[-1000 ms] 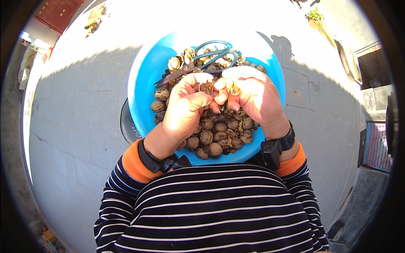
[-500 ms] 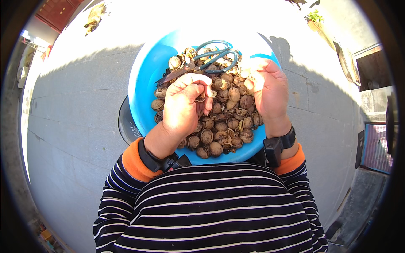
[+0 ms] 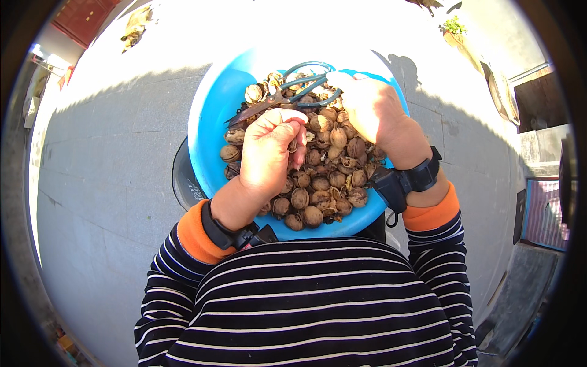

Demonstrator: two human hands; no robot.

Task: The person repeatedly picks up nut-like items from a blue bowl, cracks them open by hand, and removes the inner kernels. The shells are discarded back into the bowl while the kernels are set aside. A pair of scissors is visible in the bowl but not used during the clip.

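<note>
A blue plastic basin (image 3: 206,131) in front of me holds many brown walnuts (image 3: 299,198), some whole and some broken. My left hand (image 3: 269,150) is closed above them, thumb pressed to the fingers around a small brown walnut piece (image 3: 293,145), mostly hidden. Teal-handled scissors (image 3: 299,93) lie open across the far part of the heap, rusty blades pointing left. Palm down over the basin's right side, my right hand (image 3: 379,116) has its fingertips at the scissors' handle loops. Bright sun washes out those fingers, so whether they grip the handle cannot be told.
Beneath the basin, a dark round container (image 3: 185,174) shows at its left. Grey paving (image 3: 116,177) surrounds it, sunlit farther off. An animal (image 3: 136,27) lies far left; a green plant (image 3: 454,25) stands far right. A striped panel (image 3: 546,214) is at the right edge.
My right hand has turned palm down and moved left to the scissors' handles, its forearm swinging outward. The left hand has stayed almost where it was, still closed.
</note>
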